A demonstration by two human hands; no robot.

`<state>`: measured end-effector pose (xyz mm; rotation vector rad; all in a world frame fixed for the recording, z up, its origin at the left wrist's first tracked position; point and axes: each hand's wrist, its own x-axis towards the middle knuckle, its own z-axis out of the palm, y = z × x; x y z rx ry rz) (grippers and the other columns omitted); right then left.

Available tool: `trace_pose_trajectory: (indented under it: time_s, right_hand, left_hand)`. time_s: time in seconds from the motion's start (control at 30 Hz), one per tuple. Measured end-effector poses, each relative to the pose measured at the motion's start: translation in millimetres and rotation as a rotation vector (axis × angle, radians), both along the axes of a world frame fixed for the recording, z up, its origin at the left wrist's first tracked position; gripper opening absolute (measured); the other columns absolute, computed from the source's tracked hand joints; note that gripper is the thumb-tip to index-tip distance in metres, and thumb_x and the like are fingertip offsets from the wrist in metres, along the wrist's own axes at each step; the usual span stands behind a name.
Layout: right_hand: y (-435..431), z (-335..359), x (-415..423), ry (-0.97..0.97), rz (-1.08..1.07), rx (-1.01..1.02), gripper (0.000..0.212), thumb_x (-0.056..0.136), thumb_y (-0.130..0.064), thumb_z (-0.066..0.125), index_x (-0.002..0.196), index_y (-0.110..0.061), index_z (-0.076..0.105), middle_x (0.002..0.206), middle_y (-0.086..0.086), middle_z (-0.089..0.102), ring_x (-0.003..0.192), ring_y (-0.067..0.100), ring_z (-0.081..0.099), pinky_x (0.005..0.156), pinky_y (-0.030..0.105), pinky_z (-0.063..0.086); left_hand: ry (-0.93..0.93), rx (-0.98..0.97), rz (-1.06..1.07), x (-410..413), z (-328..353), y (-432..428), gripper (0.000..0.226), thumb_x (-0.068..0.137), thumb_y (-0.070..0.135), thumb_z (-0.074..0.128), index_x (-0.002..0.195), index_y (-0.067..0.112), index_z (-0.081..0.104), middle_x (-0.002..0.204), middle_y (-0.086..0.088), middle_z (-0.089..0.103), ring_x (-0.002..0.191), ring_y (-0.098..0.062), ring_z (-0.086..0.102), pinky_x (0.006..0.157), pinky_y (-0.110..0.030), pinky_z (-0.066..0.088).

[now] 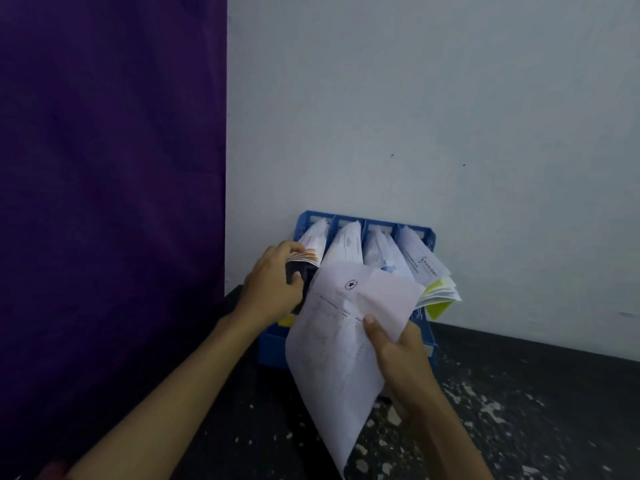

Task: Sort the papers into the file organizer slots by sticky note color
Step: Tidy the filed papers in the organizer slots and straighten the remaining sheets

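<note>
A blue file organizer (367, 223) with several slots stands against the wall, each slot stuffed with papers. My left hand (273, 282) grips the papers in the leftmost slot (311, 244), which carry orange sticky notes, and bends them back. My right hand (398, 355) pinches a white printed sheet (343, 341) in front of the organizer, thumb on top. The sheet's sticky note is hidden. Papers in the rightmost slot (426, 268) droop forward and show yellow-green sticky notes (438, 296). A yellow patch (286, 320) peeks out low beside the left slot.
The organizer sits on a dark table (519, 410) speckled with white marks. A purple curtain (110, 202) hangs at the left, close to my left arm. A pale wall (415, 116) rises behind the organizer.
</note>
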<state>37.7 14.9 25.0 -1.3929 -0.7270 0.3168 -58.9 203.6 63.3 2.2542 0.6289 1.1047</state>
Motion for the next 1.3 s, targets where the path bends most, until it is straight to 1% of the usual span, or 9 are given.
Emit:
trace_pose_trajectory:
  time_s: [0.13,0.3,0.37,0.47,0.6,0.77,0.93,1.07,1.3]
  right_hand:
    - [-5.5,13.9,10.4,0.015,-0.023,0.054,0.033,0.096,-0.021,0.063,0.128,-0.019,0.058,0.121,-0.003,0.066,0.112,0.019,0.062,0.098,0.041,0.051]
    - [-3.6,38.0,19.8,0.033,-0.002,0.171,0.045,0.089,-0.025,0.068,0.132,-0.019,0.055,0.120,0.002,0.068,0.111,0.020,0.064,0.094,0.043,0.055]
    - [2.3,44.7,23.3,0.067,-0.002,0.221,0.033,0.091,-0.021,0.067,0.123,-0.023,0.059,0.115,0.000,0.069,0.106,0.018,0.066,0.084,0.036,0.057]
    - [17.8,44.3,28.3,0.109,-0.094,0.173,0.028,0.096,-0.021,0.063,0.123,-0.022,0.057,0.112,0.000,0.066,0.100,0.017,0.063,0.071,0.030,0.054]
    - [36.5,35.3,38.2,0.132,-0.207,0.069,0.044,0.098,-0.026,0.061,0.138,-0.017,0.047,0.121,0.004,0.060,0.108,0.024,0.059,0.088,0.046,0.056]
    - [51.8,39.0,46.8,0.083,-0.234,0.028,0.038,0.099,-0.027,0.058,0.135,-0.016,0.049,0.119,0.006,0.059,0.102,0.022,0.058,0.075,0.037,0.053]
    - [72.4,68.1,50.6,-0.015,-0.241,0.057,0.033,0.101,-0.024,0.056,0.133,-0.018,0.052,0.113,0.000,0.061,0.094,0.015,0.058,0.068,0.029,0.050]
    - [90.1,104.0,49.0,-0.071,-0.251,0.136,0.028,0.101,-0.022,0.055,0.127,-0.014,0.056,0.103,-0.005,0.063,0.098,0.015,0.061,0.082,0.030,0.049]
    - [127.7,136.1,43.4,-0.265,-0.287,0.197,0.021,0.103,-0.016,0.047,0.118,-0.019,0.060,0.096,-0.006,0.064,0.086,0.004,0.058,0.068,0.025,0.049]
  left_hand:
    - [0.292,0.189,0.097,27.0,4.8,36.2,0.057,0.086,0.018,0.060,0.139,0.029,0.041,0.137,-0.003,0.047,0.116,-0.029,0.053,0.092,-0.048,0.049]
    - [0.422,0.283,0.134,56.2,5.1,59.0,0.077,0.084,0.032,0.070,0.149,0.031,0.030,0.148,-0.007,0.038,0.121,-0.032,0.052,0.093,-0.047,0.050]
    - [0.441,0.299,0.124,65.4,2.9,61.2,0.081,0.084,0.038,0.072,0.152,0.029,0.028,0.146,-0.008,0.039,0.118,-0.032,0.054,0.090,-0.045,0.052]
    - [0.413,0.350,0.156,74.4,0.9,58.6,0.063,0.092,0.034,0.064,0.147,0.021,0.036,0.135,-0.010,0.048,0.108,-0.032,0.059,0.082,-0.041,0.053]
    - [0.304,0.362,0.213,86.5,-1.4,61.3,0.031,0.096,0.018,0.051,0.127,0.012,0.055,0.118,-0.012,0.062,0.096,-0.032,0.063,0.072,-0.037,0.051]
    - [0.086,0.120,0.271,88.9,2.8,69.9,0.017,0.102,0.020,0.045,0.107,0.013,0.060,0.096,-0.008,0.067,0.076,-0.028,0.061,0.058,-0.031,0.043]
    - [-0.063,-0.166,0.271,81.7,11.1,90.4,0.012,0.097,0.021,0.051,0.099,0.014,0.061,0.093,-0.009,0.066,0.079,-0.031,0.063,0.063,-0.038,0.052]
    - [-0.166,-0.345,0.201,75.9,13.8,98.6,0.013,0.092,0.017,0.057,0.086,0.009,0.065,0.085,-0.011,0.067,0.074,-0.034,0.066,0.059,-0.055,0.061]
    - [-0.207,-0.483,0.148,71.4,15.3,101.8,0.008,0.094,0.013,0.057,0.094,0.010,0.064,0.093,-0.014,0.063,0.069,-0.033,0.064,0.047,-0.051,0.060]
